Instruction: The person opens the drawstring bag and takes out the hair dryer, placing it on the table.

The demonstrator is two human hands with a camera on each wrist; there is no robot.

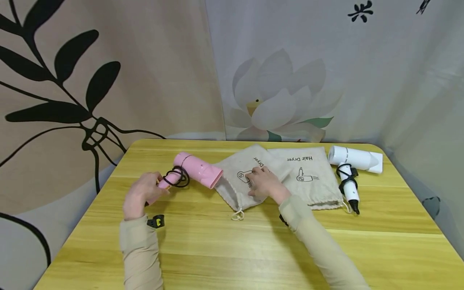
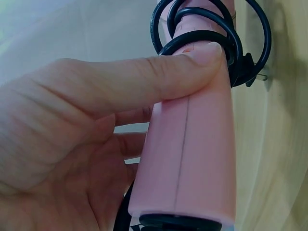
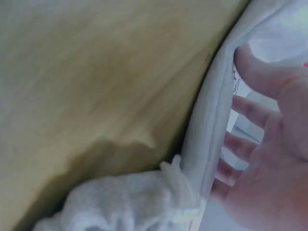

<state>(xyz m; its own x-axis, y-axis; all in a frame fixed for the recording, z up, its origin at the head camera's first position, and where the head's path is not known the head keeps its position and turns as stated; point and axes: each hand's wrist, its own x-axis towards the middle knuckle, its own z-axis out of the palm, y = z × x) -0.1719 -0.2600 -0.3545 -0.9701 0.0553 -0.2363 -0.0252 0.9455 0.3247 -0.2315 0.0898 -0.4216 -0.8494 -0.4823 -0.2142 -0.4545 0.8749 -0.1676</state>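
Note:
My left hand (image 1: 142, 191) grips the handle of a pink hair dryer (image 1: 197, 168), its thumb lying across the handle in the left wrist view. A black cord (image 2: 204, 36) is looped round that handle. The dryer's barrel points right, its front end at the left edge of a cream cloth drawstring bag (image 1: 239, 159) printed with a hair dryer drawing. On top of this bag rests my right hand (image 1: 267, 184), fingers spread and touching the cloth. In the right wrist view the fingertips lie along the bag's side (image 3: 209, 125).
A second cream bag (image 1: 322, 169), marked "Hair Dryer", lies flat to the right, partly under the first. Beyond it is a white hair dryer (image 1: 357, 158) with its black cord wound round the handle. The wooden table (image 1: 232, 249) ends at a printed curtain (image 1: 174, 72).

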